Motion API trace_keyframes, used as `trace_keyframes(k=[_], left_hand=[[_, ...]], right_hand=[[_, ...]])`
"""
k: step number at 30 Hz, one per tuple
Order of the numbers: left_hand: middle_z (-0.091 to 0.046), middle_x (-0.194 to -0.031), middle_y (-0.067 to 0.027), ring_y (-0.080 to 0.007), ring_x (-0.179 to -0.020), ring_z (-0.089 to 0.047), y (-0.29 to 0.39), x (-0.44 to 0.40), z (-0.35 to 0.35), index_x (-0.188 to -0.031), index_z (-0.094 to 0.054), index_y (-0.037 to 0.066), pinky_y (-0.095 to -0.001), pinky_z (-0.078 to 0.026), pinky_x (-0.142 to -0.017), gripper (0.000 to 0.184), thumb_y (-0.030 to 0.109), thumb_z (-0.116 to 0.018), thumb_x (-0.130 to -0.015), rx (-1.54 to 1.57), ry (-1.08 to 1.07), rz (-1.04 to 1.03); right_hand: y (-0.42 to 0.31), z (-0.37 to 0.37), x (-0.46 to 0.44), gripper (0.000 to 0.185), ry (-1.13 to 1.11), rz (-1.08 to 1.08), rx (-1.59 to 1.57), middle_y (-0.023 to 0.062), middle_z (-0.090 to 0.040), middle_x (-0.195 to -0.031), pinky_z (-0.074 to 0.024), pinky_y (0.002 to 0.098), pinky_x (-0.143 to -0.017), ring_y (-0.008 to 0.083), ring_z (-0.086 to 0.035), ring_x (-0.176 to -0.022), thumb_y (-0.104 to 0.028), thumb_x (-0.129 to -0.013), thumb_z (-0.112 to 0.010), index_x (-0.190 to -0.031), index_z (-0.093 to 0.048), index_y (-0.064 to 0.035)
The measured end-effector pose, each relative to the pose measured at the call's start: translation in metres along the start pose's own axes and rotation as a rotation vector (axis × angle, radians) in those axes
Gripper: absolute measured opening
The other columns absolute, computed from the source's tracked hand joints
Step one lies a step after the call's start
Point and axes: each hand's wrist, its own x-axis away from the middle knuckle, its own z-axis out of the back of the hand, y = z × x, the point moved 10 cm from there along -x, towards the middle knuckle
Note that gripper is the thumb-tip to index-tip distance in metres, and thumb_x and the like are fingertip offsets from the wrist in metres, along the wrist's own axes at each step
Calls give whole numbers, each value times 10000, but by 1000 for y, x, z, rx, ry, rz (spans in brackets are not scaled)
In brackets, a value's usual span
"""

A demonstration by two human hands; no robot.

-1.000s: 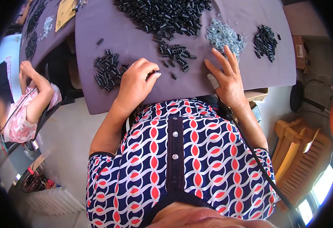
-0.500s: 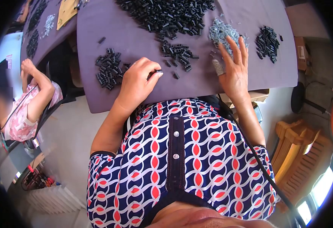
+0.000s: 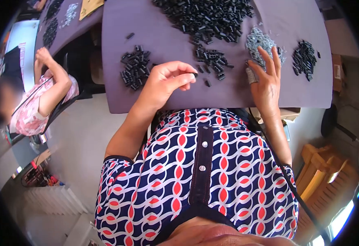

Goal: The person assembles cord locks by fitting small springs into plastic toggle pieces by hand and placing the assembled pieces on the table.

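The counter point(image 3: 228, 95) is covered with a plain purple-grey cloth and carries several separate piles. A large heap of black tubes point(image 3: 212, 20) lies at the far side, with a smaller middle pile point(image 3: 214, 61) just below it, a left pile point(image 3: 134, 67), a pile of clear pieces point(image 3: 259, 41) and, at the right, a pile of dark pieces point(image 3: 304, 59). Single black pieces lie loose on the cloth. A second table point(image 3: 75, 28) stands at the upper left, bearing a yellow sheet point(image 3: 90, 8); a seated person point(image 3: 36, 102) is beside it. Wooden furniture point(image 3: 318, 176) stands on the pale floor point(image 3: 81, 143) at the right. The left hand point(image 3: 169, 82) is raised slightly at the near part of the counter, between the left and middle piles, palm turned inward. Its grip is closed, thumb against forefinger, on a small black piece point(image 3: 195, 75), of which only the end shows. The right hand point(image 3: 266, 80) reaches forward to the near edge of the clear pieces, fingers parted and bent, grip partly open; a grey cover point(image 3: 251, 76) is on its thumb. Whether it holds or touches any piece cannot be told.
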Motion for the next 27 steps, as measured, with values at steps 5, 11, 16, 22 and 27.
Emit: trace_keyframes(k=[5, 11, 16, 22, 27], left_hand=[[-716, -923, -82, -115, -775, -635, -15, 4, -9, -1106, -689, -19, -241, -518, -725, 187, 95, -658, -961, 188, -25, 94], [-709, -925, -78, -108, -766, -618, -17, 4, -16, -1105, -686, -15, -242, -493, -712, 184, 105, -622, -981, 179, -42, 103], [-717, -921, -56, -103, -774, -638, -22, 3, -15, -1108, -694, 17, -243, -504, -716, 192, 155, -644, -984, 197, -47, 83], [-707, -925, -52, -106, -771, -627, -26, 4, -15, -1103, -685, 0, -248, -492, -713, 185, 135, -630, -989, 196, -39, 93], [-709, -937, -62, -106, -791, -636, -22, 5, -24, -1093, -682, -3, -239, -515, -733, 170, 108, -659, -966, 181, -56, 120]], right_hand=[[0, -7, 3, 463, 19, 33, 38, 102, -490, -1479, -283, 544, -1196, 377, -305, -1480, 94, -663, -652, -1095, -740, -49], [-4, -2, 12, 412, 16, 63, -24, 116, -466, -1496, -288, 583, -1179, 393, -310, -1474, 22, -755, -680, -1147, -729, -96], [8, -7, 10, 386, -1, 4, 34, 121, -470, -1485, -285, 562, -1186, 400, -282, -1479, 11, -765, -679, -1141, -724, -64], [6, -1, 1, 323, 65, 9, -69, 128, -536, -1426, -313, 551, -1169, 413, -314, -1460, 54, -720, -693, -1026, -736, -40], [0, -5, -5, 241, 48, 15, -47, 137, -570, -1365, -310, 524, -1178, 426, -300, -1464, 75, -699, -683, -921, -686, -18]])
